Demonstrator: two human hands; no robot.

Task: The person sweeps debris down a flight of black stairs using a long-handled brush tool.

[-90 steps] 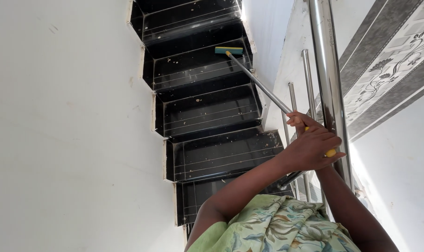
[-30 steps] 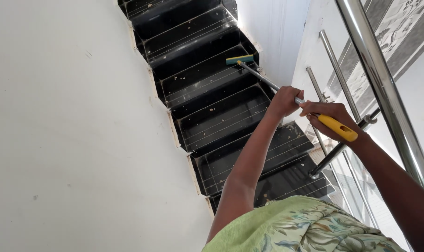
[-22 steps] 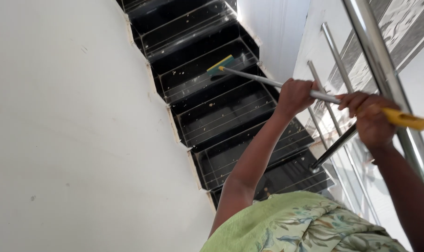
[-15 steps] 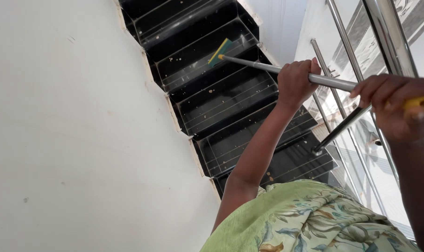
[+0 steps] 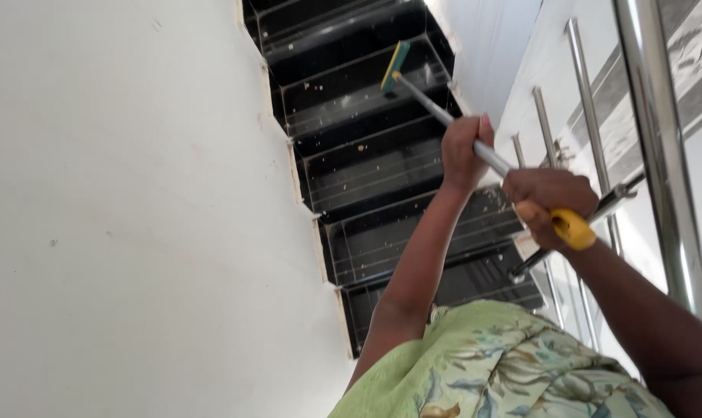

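Step in hand, as judged from the pose: wiping a black stair tread with a long-handled mop. The left hand is closed around the metal shaft partway along its length. The right hand is closed around the yellow grip at the near end, beside the steel railing.

The mop head, green with a yellow edge, stands tilted on edge on a far step, toward that step's right side, near the right wall. Pale specks of debris lie scattered on this tread and on the treads nearer the person. The white wall bounds the stairs on the left.

Next move, as a judgement: the head needs to lie flat on the tread before a stroke across it, so the shaft calls for a twist by both hands. The right elbow has little room beside the railing; a wide swing risks striking it.
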